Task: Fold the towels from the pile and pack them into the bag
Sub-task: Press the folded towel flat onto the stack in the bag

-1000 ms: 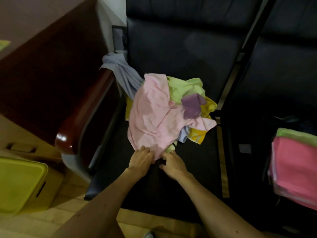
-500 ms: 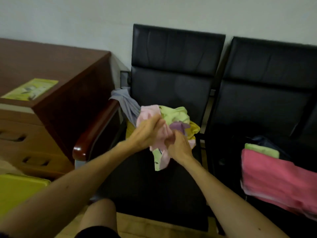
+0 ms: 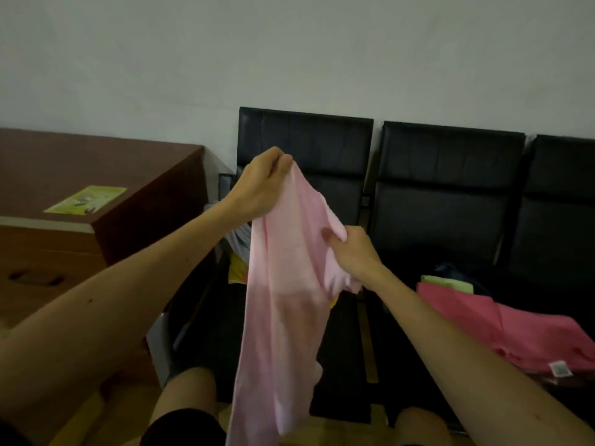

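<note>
**Above the black seats (image 3: 444, 175), a pink towel (image 3: 283, 300) held aloft**

Left hand (image 3: 260, 185) pinches the towel's top corner, and right hand (image 3: 354, 252) grips its edge lower down. The cloth hangs in front of the pile (image 3: 236, 272) on the first seat. On the next seat lies a hot-pink stack (image 3: 502, 326) with a green towel (image 3: 447, 282) at its far edge. Whether the dark shape (image 3: 450, 270) behind is the bag cannot be told. The stack's white tag (image 3: 556, 369) and the green leaflet (image 3: 87, 199) on the desk (image 3: 154, 175) are unreadable.

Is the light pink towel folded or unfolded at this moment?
Unfolded. The light pink towel hangs loose and rumpled, the left hand pinching its top corner, the right hand gripping an edge lower down.
</note>
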